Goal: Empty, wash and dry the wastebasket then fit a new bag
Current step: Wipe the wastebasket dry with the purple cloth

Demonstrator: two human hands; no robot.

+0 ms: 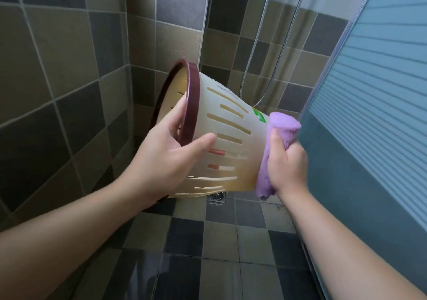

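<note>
While the left hand (166, 151) gripped the wastebasket (221, 135) at its maroon rim (193, 91), the basket lay sideways in the air, base pointing right, where the right hand (286, 163) pressed a bunched purple cloth (280, 126) against it.

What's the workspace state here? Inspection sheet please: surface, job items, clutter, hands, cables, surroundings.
Surface: checkered grey and beige tiled floor, looks wet and glossy.
Job's things: cream slotted plastic wastebasket with maroon rim, held on its side in the air, no bag fitted; purple fluffy cloth against its base.
Clutter: nothing seen.
Grippers: left hand has its grip on the rim; right hand clutches the cloth.
Cables: metal shower hose hanging on the wall.
Surroundings: square metal floor drain; frosted glass shower door on the right.
</note>
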